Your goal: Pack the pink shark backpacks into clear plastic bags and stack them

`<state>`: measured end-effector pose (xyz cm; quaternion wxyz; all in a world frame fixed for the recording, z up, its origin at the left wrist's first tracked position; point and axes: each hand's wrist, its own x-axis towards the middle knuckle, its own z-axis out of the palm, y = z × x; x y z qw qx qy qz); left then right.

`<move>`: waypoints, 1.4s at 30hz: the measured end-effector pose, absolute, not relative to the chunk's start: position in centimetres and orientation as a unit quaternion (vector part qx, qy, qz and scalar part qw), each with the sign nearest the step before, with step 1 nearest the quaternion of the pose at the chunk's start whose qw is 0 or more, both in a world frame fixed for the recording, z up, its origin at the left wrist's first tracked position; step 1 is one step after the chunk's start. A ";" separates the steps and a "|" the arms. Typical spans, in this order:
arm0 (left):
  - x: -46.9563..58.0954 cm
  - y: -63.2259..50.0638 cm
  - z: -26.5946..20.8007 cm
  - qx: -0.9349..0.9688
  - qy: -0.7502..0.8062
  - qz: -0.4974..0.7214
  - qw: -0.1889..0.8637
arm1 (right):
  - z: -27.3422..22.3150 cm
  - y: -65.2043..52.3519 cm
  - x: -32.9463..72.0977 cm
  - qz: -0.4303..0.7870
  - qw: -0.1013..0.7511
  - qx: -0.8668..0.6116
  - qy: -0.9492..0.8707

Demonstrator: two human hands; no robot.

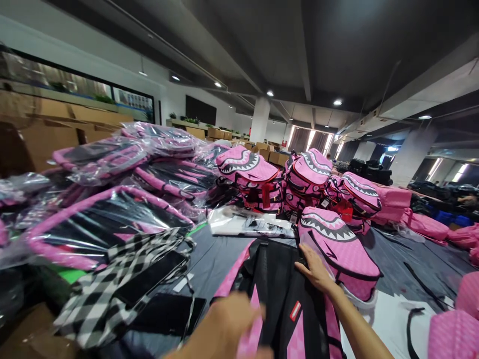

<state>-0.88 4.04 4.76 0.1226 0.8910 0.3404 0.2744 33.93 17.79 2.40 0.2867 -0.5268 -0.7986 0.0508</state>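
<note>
Handling a pink-and-black backpack on a crowded table

Nearest to me, the person's left hand is blurring over the lower part of the backpack, and I cannot tell whether it is gripping anything. The backpack is lying with its black back facing up, in front of the person, on the dark grey table. A small red label is showing on it. The right hand is touching its upper right edge, unclenched, thumb and fingers spreading apart.

To the left, a black-and-white checked cloth is lying rumpled beside a pale cord. To the right, white sheets are lying on the table, and a pink bundle is poking in at the corner.

Just past the right hand, another pink backpack is leaning back, showing a printed row of teeth. Clear plastic packaging is lying beyond the black back. Farther on, plastic-wrapped backpacks are piling up on the left, while more toothy backpacks are standing in a row, red tags hanging.

Behind them, cardboard boxes are lining the left side, and a white pillar is rising to the dark ceiling.
</note>
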 end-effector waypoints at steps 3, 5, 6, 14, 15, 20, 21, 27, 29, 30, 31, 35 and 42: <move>1.7 14.3 6.2 0.794 0.522 0.293 0.106 | 0.2 18.6 33.9 0.000 0.284 -0.529 -0.800; 4.0 19.1 6.1 0.776 0.551 0.280 0.128 | -0.6 18.4 34.0 -0.008 0.316 -0.516 -0.796; 5.0 20.6 5.7 0.787 0.533 0.285 0.128 | -0.9 18.1 34.1 -0.011 0.338 -0.505 -0.794; 5.4 16.9 -1.1 0.819 0.416 0.394 0.033 | -3.4 13.1 31.7 -0.116 0.440 -0.464 -0.760; 4.7 16.0 -1.7 0.819 0.412 0.398 0.021 | -3.6 12.0 31.2 -0.118 0.430 -0.472 -0.761; 2.2 11.8 -3.7 0.855 0.377 0.356 -0.011 | -3.9 6.3 30.9 -0.043 0.318 -0.513 -0.797; 1.9 11.3 -3.7 0.867 0.369 0.334 -0.004 | -3.7 5.7 31.2 -0.021 0.294 -0.521 -0.801; 3.1 15.5 -2.3 0.902 0.397 0.142 0.095 | -2.8 11.0 32.1 0.098 0.175 -0.568 -0.799; 4.4 18.5 -1.5 0.888 0.434 0.112 0.104 | -2.8 14.1 32.0 0.104 0.153 -0.582 -0.792; 5.0 19.6 -1.0 0.880 0.451 0.106 0.103 | -2.8 15.3 31.9 0.101 0.149 -0.587 -0.789; 5.6 20.3 -0.6 0.874 0.463 0.101 0.102 | -3.0 16.1 31.8 0.094 0.150 -0.591 -0.787; 6.7 19.2 0.6 0.874 0.469 0.083 0.093 | -4.4 16.7 31.0 0.055 0.176 -0.606 -0.774; 9.4 16.0 2.2 0.860 0.491 0.064 0.126 | -6.3 16.5 30.3 0.020 0.211 -0.616 -0.759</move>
